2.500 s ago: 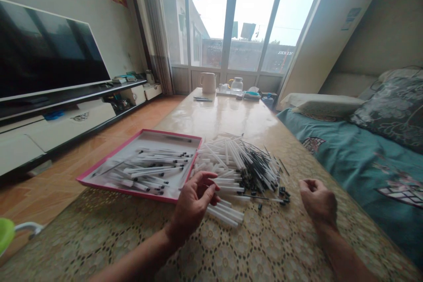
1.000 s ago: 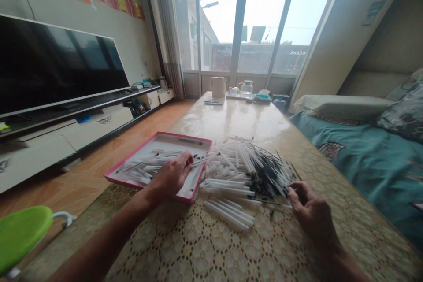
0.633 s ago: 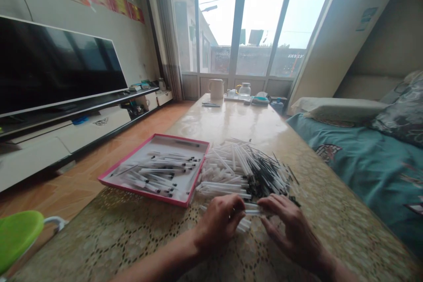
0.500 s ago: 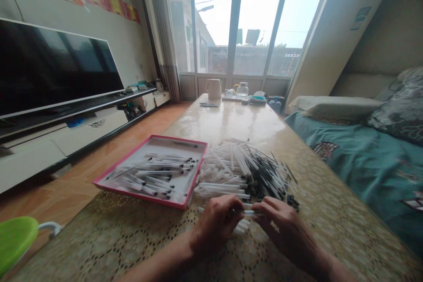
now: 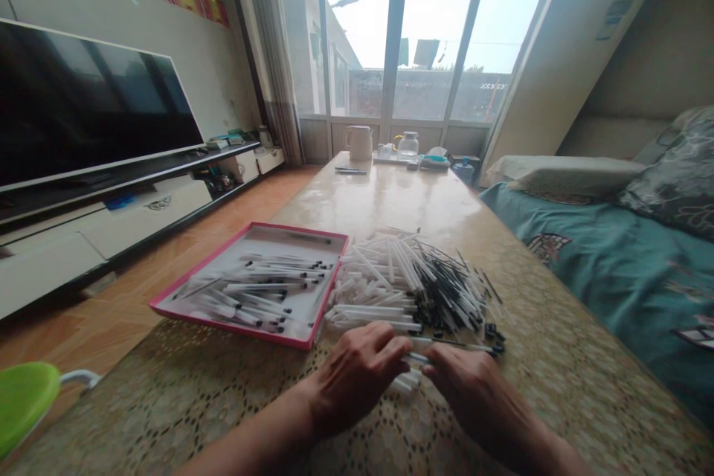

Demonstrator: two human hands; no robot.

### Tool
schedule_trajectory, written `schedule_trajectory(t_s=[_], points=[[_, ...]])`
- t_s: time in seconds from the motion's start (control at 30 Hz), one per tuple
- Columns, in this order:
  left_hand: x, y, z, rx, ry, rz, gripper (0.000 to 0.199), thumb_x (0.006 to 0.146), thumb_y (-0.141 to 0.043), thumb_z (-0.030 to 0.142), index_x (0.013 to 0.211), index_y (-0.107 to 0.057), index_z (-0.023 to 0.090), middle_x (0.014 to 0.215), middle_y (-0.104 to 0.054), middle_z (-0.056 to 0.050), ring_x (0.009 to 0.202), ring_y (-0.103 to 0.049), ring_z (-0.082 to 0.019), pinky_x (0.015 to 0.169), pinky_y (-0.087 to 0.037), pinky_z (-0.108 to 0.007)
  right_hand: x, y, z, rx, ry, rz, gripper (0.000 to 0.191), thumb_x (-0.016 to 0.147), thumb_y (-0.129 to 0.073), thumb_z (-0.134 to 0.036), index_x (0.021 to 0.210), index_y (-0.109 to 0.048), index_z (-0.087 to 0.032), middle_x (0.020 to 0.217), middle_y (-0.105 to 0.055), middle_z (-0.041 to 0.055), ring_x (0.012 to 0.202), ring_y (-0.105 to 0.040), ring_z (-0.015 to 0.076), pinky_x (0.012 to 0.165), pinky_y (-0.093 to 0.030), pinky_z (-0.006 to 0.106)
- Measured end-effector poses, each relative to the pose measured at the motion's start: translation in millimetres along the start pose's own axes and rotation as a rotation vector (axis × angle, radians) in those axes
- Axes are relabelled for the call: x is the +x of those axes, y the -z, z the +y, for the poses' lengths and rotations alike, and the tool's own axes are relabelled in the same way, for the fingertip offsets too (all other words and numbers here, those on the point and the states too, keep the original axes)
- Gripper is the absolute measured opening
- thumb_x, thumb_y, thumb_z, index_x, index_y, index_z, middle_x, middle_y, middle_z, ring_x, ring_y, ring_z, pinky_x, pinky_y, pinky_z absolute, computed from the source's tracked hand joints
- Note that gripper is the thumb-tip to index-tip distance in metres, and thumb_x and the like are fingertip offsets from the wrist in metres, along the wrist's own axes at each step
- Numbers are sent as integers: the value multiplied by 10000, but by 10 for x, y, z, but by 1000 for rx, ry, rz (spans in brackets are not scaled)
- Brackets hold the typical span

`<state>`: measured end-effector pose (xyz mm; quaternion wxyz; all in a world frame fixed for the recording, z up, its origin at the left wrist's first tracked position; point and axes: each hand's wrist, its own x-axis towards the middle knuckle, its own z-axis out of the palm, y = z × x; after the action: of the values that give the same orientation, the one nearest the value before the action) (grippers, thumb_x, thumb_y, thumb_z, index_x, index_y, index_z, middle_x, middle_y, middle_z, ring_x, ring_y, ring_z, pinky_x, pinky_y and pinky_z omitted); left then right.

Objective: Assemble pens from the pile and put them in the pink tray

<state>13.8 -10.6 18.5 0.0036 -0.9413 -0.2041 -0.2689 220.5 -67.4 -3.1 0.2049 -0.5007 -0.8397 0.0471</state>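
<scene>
My left hand [image 5: 362,364] is closed on one end of a slim white pen [image 5: 418,358], and my right hand [image 5: 465,383] pinches its other end. The fingers hide both ends. Just beyond the right hand, a thin dark-tipped refill [image 5: 465,345] runs toward some small black plugs [image 5: 494,338]; whether the hand touches it I cannot tell. Ahead lies a heap of white pen barrels [image 5: 371,312], with a bundle of black refills [image 5: 446,282] on its right. A few short white pieces [image 5: 406,383] lie under and between the hands.
Left of the heap sits a shallow pink-rimmed tray [image 5: 206,326] of pens with black ends. At the table's far end stand a beige jug [image 5: 360,143], a glass pot [image 5: 409,145] and a tissue pack [image 5: 433,158]. A green stool [image 5: 25,401] is at lower left.
The hands have shifted slightly, and the pen between them now slants down to the right. The dark-tipped refill beyond the right hand now shows clearly. The whole view has moved a little.
</scene>
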Motion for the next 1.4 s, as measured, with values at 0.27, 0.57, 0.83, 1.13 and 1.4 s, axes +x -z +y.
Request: schedule_trajectory(t_s=[0.27,0.57,0.83,1.13,1.4], points=[[5,71,13,134,-103,-147,187,940,-409,272,801,-491,178,739,-589,-4,630,-528,-157,550,-373,-284,1,-53,29,-43,39,-22,373,991,-282,-400,709,-438,-214,564,-559,-24,472,-536,122,464,-239,257],[43,242,3,-282,214,-375,355,946,-339,289,662,-512,164,559,-514,23,503,-449,-103,486,-282,-229,14,-26,-48,-235,111,58,360,983,-320,-422,718,-459,-222,568,-556,-34,449,-524,137,465,-176,294],[50,302,-49,-879,512,-450,474,905,-361,454,542,-452,164,481,-377,50,447,-336,-77,450,-280,-199,26,103,-85,-273,175,104,315,987,-355,-341,718,-462,-217,569,-531,-36,473,-501,122,486,-203,282],[63,300,-304,-778,711,-30,376,871,-450,438,713,-628,146,535,-491,13,512,-452,-122,492,-362,-228,49,187,204,-239,-74,283,364,982,-321,-363,680,-448,-204,551,-503,-30,447,-493,105,476,-264,244],[28,163,-248,-607,694,321,489,764,-554,160,1248,-490,172,1039,-605,-88,737,-589,-144,654,-507,-298,105,85,52,-36,-75,173,232,966,-320,-254,973,-546,-202,767,-650,33,641,-624,147,560,-383,229]])
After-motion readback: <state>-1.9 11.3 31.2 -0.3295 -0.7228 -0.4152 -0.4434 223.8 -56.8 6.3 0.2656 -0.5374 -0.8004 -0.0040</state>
